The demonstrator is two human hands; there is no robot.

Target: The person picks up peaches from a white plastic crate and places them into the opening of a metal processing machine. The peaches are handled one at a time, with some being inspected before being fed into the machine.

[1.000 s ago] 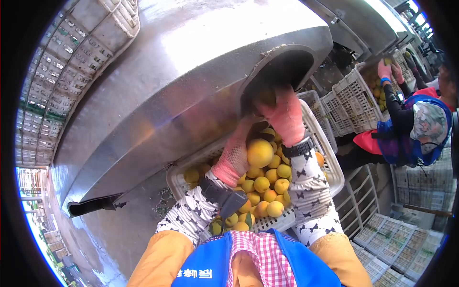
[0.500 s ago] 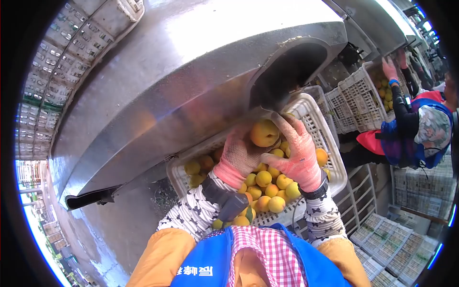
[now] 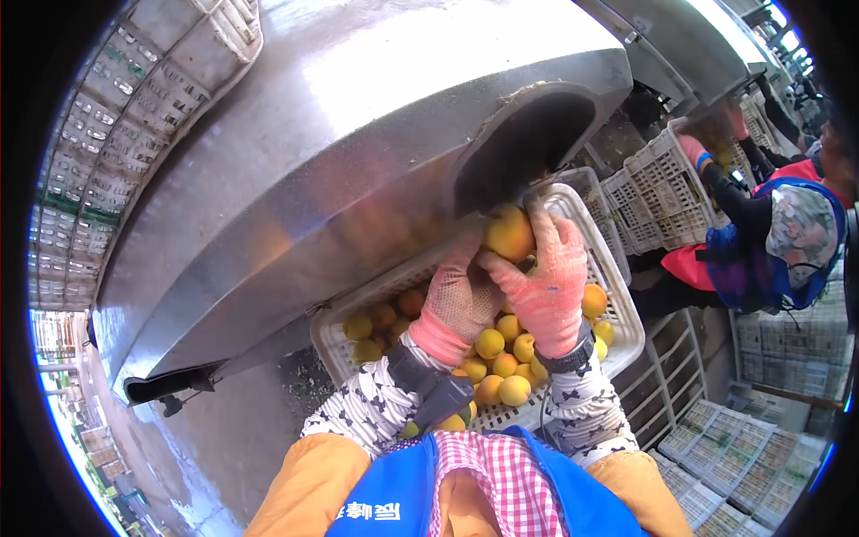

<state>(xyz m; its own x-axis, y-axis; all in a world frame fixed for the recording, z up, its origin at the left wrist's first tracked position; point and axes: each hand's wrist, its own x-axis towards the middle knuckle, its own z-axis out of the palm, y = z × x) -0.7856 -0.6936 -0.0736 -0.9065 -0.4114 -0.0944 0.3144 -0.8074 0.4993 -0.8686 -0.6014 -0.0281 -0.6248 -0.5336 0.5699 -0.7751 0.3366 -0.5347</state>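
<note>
A yellow peach with an orange blush is held up just below the metal chute mouth. My right hand, in a pink mesh glove, has its thumb and fingers curled round the peach. My left hand, gloved alike, is cupped against the left side of the peach; some of its fingertips are hidden. Beneath both hands is a white plastic crate holding many loose peaches, yellow to orange. My hands cover part of the pile.
A large metal chute with a dark opening overhangs the crate's far side. Stacked crates stand at left. To the right, a co-worker reaches into another white crate. A metal rack and more crates lie lower right.
Both hands have shifted slightly up with the peach, nearer the chute mouth, and the peach now shows a more orange side. The co-worker's hands have moved lower into their crate.
</note>
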